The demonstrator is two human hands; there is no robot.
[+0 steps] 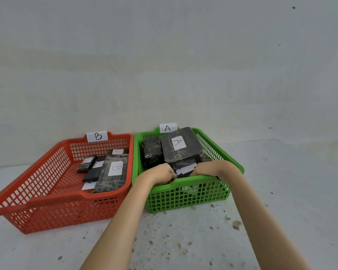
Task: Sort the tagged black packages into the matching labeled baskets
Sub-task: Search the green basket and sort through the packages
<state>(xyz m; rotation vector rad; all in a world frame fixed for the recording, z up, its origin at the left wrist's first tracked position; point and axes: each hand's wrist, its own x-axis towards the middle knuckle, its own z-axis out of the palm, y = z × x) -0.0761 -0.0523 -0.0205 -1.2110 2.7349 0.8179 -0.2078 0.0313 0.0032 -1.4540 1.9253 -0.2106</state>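
Observation:
A green basket (234, 162) labeled A stands on the right and holds several black packages; the top package (180, 148) carries an A tag. Both hands reach into its near end. My left hand (162, 173) and my right hand (205, 168) curl around a black package (184, 170) with a white tag, low in the basket; the fingertips are hidden behind the rim. A red basket (37, 201) labeled B on the left holds several black packages, one long package (113, 172) showing a B tag.
The two baskets stand side by side, touching, against a pale wall. A speckled grey-white floor (183, 240) spreads in front and to the right of them.

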